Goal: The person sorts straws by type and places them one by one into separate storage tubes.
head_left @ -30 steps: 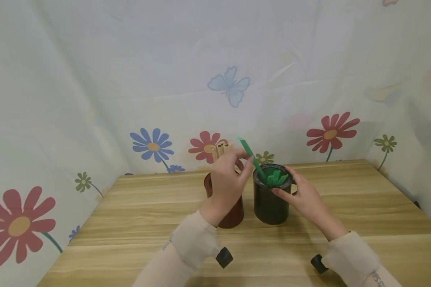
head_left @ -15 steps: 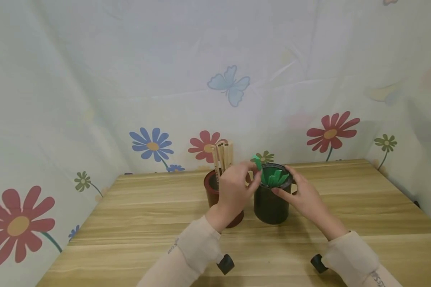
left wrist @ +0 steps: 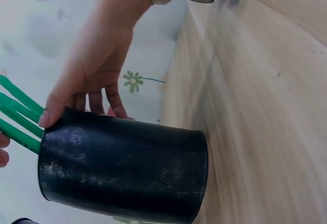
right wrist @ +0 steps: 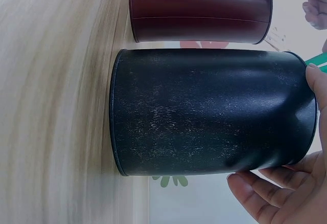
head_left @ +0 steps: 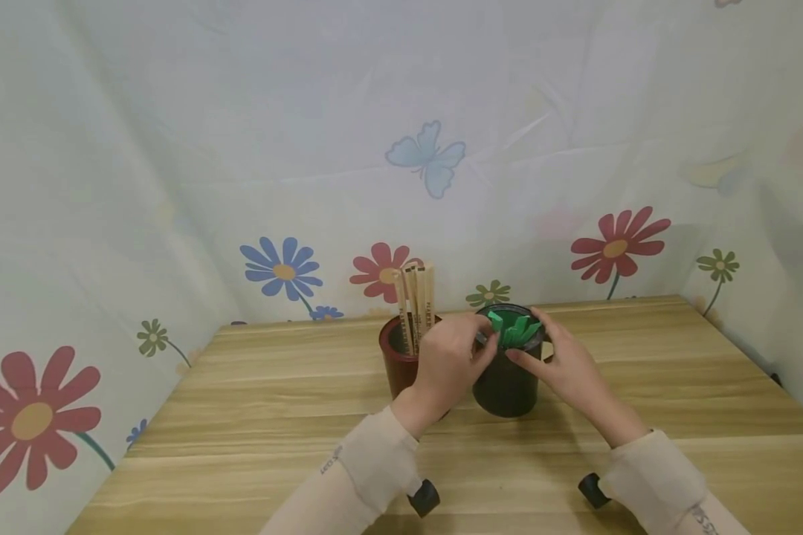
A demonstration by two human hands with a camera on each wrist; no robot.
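Observation:
A black cylindrical cup (head_left: 505,386) stands upright on the table, with several slim green straw-like sticks (head_left: 520,328) bunched inside. My right hand (head_left: 575,371) grips its rim from the right. The thumb lies on the near side, and the other fingers reach around the wall in the right wrist view. At the left of the rim, my left hand (head_left: 451,357) pinches the top of one green stick (head_left: 496,322), whose lower part is hidden in the cup. In the left wrist view, only fingertips (left wrist: 2,150) of that hand show, beside the green sticks (left wrist: 20,112).
Left of the black cup stands a dark red cup (head_left: 400,368), partly behind my left hand. Printed paper-wrapped sticks (head_left: 415,305) rise out of it. The wood-grain table (head_left: 274,401) meets a flowered cloth backdrop (head_left: 308,186) at its far edge.
My left hand has moved right and down, and the green stick has slid down into the black cup until only its top shows. The right hand has stayed on the rim.

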